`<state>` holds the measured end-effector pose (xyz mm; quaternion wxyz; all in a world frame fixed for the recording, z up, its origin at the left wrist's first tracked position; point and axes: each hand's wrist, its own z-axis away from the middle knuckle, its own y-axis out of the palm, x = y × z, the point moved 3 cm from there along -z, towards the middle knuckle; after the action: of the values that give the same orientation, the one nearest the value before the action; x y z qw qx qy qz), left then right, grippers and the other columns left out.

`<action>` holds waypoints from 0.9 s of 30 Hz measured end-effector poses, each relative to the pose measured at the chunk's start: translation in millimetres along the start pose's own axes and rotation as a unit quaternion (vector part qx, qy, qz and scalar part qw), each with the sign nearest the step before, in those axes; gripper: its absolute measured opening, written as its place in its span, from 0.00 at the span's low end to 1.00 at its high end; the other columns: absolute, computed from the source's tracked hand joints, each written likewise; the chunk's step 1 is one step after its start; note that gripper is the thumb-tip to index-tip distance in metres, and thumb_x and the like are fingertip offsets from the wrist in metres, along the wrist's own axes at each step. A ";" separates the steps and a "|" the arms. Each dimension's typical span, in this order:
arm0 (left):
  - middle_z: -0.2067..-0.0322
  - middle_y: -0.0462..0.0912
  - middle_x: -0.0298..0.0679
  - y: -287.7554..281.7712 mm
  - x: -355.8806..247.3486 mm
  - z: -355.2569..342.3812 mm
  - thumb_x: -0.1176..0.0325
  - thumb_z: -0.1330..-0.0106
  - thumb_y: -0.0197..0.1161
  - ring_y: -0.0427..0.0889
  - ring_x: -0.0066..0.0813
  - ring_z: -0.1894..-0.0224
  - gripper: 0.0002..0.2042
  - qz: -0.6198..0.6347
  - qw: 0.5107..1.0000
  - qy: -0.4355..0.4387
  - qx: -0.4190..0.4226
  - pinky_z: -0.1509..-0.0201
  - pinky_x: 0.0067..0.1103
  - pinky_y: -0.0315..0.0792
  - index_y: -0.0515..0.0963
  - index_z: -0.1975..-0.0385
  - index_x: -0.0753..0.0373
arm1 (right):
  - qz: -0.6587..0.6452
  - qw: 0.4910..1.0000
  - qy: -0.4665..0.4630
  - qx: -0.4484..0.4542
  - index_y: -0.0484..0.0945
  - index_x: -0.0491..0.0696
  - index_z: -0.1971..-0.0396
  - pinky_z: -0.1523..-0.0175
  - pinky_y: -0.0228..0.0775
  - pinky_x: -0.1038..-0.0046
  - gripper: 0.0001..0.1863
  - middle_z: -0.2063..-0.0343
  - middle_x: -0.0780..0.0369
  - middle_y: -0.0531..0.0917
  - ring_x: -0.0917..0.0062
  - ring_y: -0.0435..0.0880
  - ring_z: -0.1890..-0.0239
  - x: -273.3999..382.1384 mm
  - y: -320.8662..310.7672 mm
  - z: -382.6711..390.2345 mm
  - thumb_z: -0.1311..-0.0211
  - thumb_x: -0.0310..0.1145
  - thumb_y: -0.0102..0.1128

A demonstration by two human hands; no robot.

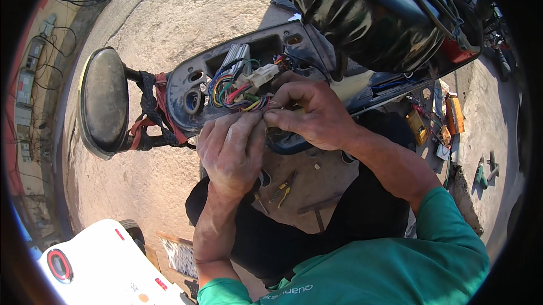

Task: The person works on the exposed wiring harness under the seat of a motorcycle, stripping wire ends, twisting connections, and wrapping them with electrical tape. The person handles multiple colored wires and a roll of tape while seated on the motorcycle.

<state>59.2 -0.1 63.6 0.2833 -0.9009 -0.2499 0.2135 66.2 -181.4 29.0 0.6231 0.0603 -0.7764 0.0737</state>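
In close: left hand (pixel 233 149) curled onto the wires (pixel 228 94), right hand (pixel 318 111) pinching them, at the near edge of the frame (pixel 180 87). Light, limp stuff, I'd judge, thin and easily snapped; the white connector (pixel 263 75) looks stiffer, so grip its sides, don't tug the wires.

Left hand (pixel 233 149): knuckles up, fingers bent;
Right hand (pixel 317 110): curled, thumb toward left hand;
Forearms (pixel 396 166): bare, below hands
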 end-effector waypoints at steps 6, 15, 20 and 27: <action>0.64 0.86 0.43 -3.4 -2.8 -2.0 0.83 0.44 0.73 0.86 0.43 0.63 0.13 0.007 1.000 -0.009 0.021 0.59 0.32 0.79 0.84 0.59 0.64 | 0.007 1.000 -0.009 -0.004 0.86 0.40 0.66 0.60 0.76 0.74 0.11 0.58 0.61 0.82 0.80 0.85 0.62 3.0 0.3 0.1 0.36 0.34 0.73; 0.72 0.80 0.38 4.6 1.1 -3.3 0.85 0.49 0.70 0.82 0.39 0.71 0.13 -0.011 1.000 -0.004 -0.007 0.66 0.32 0.75 0.78 0.66 0.61 | 0.128 0.991 -0.040 -0.028 0.85 0.42 0.67 0.52 0.72 0.69 0.11 0.61 0.62 0.79 0.76 0.80 0.58 18.3 -2.1 5.1 0.38 0.34 0.76; 0.73 0.78 0.37 7.6 2.4 -3.3 0.86 0.49 0.69 0.80 0.39 0.72 0.15 -0.018 0.999 0.016 -0.034 0.67 0.32 0.74 0.77 0.64 0.61 | 0.150 0.987 -0.055 -0.010 0.85 0.43 0.66 0.51 0.73 0.66 0.12 0.60 0.60 0.80 0.71 0.82 0.58 19.9 -2.8 5.2 0.39 0.35 0.76; 0.71 0.80 0.39 6.8 0.6 -2.6 0.86 0.48 0.70 0.81 0.40 0.70 0.15 -0.017 0.999 0.017 -0.025 0.65 0.32 0.75 0.78 0.63 0.61 | 0.140 0.988 -0.060 -0.036 0.87 0.42 0.65 0.49 0.75 0.66 0.11 0.59 0.58 0.81 0.68 0.84 0.55 19.6 -0.7 9.4 0.38 0.34 0.75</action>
<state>63.2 -5.6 61.2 0.2687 -0.9068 -0.2657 0.1867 53.1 -183.9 46.1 0.5609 -0.0675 -0.8150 0.1286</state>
